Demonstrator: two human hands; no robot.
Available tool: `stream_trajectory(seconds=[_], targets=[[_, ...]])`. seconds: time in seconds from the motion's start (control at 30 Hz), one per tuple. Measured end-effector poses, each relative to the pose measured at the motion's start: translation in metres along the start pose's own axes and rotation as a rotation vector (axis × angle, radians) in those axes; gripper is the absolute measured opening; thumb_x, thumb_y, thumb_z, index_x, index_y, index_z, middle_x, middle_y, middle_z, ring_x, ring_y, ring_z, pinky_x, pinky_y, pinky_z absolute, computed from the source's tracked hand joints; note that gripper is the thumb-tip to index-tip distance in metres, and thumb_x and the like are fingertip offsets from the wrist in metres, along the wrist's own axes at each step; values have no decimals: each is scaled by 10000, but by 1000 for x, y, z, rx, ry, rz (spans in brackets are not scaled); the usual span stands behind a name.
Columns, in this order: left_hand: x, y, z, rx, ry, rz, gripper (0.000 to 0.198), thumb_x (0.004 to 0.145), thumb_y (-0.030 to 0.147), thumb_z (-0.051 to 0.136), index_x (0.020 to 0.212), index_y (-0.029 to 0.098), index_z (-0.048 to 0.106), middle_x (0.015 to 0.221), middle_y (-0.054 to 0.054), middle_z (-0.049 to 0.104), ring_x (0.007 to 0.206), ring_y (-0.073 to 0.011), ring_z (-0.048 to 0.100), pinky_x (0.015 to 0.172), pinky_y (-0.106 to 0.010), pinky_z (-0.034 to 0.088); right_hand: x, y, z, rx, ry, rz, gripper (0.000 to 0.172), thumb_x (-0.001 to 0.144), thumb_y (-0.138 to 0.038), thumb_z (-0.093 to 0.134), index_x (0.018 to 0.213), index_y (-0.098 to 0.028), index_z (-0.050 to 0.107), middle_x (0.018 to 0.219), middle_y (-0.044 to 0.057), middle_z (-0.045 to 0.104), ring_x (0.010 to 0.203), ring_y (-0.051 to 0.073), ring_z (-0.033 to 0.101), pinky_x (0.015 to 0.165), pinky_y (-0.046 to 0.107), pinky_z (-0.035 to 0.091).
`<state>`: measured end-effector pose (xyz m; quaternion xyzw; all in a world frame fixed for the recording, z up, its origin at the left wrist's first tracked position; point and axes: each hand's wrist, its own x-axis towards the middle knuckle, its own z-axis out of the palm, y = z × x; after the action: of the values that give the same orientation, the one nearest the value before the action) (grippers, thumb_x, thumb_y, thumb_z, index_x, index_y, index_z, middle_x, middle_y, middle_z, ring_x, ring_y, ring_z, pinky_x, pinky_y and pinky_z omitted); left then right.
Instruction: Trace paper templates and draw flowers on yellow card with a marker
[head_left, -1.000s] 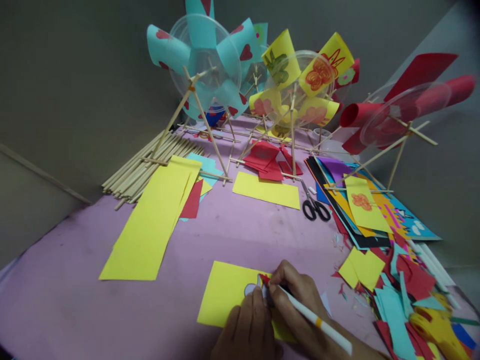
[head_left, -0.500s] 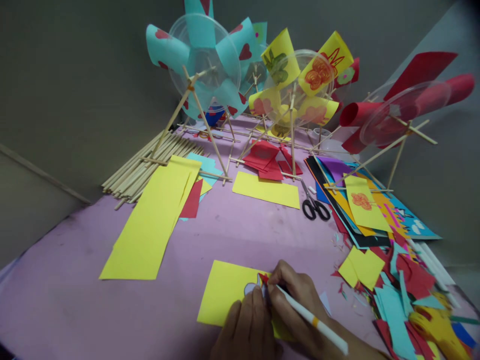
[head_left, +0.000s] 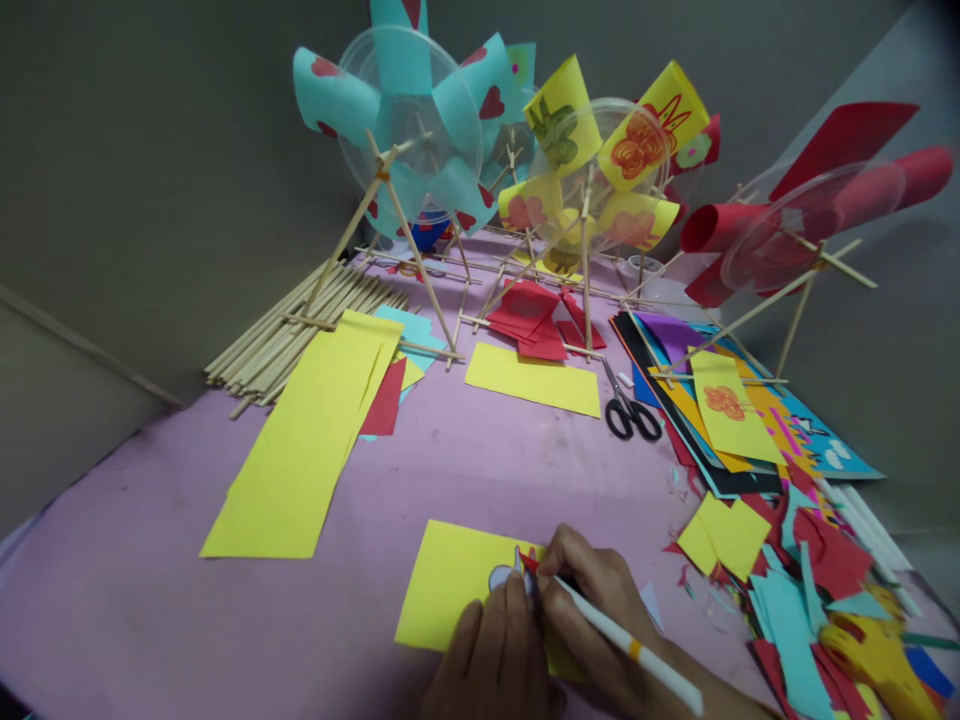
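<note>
My right hand point(head_left: 592, 600) is closed round a white marker point(head_left: 630, 645) with a red tip, which touches a yellow sheet point(head_left: 431, 590) near the front of the table. Flat on the same sheet, just left of the marker tip, rests my left hand point(head_left: 495, 650), its fingers stretched out. Its fingertips press on a small purple-grey cutout point(head_left: 499, 577) that they partly cover. A short red mark shows on the sheet beside the tip.
Yellow strips point(head_left: 292, 450) and wooden sticks point(head_left: 300, 330) lie at left. Black-handled scissors point(head_left: 632, 418) lie beyond my hands. Paper scraps point(head_left: 795, 610) and a yellow tool point(head_left: 877, 660) are at right. Paper pinwheels point(head_left: 409, 120) on stick stands rise at the back.
The marker and my right hand have shifted very slightly, and a red mark now shows beside the tip. My left hand has stayed in place.
</note>
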<state>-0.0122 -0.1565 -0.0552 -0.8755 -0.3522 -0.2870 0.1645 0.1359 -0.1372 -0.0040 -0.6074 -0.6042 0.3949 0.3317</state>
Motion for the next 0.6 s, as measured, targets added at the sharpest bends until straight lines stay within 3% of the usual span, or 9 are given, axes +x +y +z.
stream_trajectory(seconds=[0.2, 0.6], targets=[[2, 0, -2, 11, -20, -4, 337, 954, 241, 350, 1102, 86, 610, 1078, -113, 654, 1055, -192, 577, 1017, -326, 353, -1, 0, -3, -25, -48, -7, 81, 747, -219, 418, 677, -231, 379, 523, -58, 422, 461, 112, 378, 458, 224, 301], [3, -1, -6, 7, -17, 3, 309, 951, 216, 367, 1090, 95, 616, 1067, -105, 661, 1032, -189, 598, 1019, -330, 362, -4, 3, -4, -15, -74, -55, 82, 721, -195, 409, 671, -234, 358, 509, -77, 371, 444, 99, 329, 447, 216, 276]])
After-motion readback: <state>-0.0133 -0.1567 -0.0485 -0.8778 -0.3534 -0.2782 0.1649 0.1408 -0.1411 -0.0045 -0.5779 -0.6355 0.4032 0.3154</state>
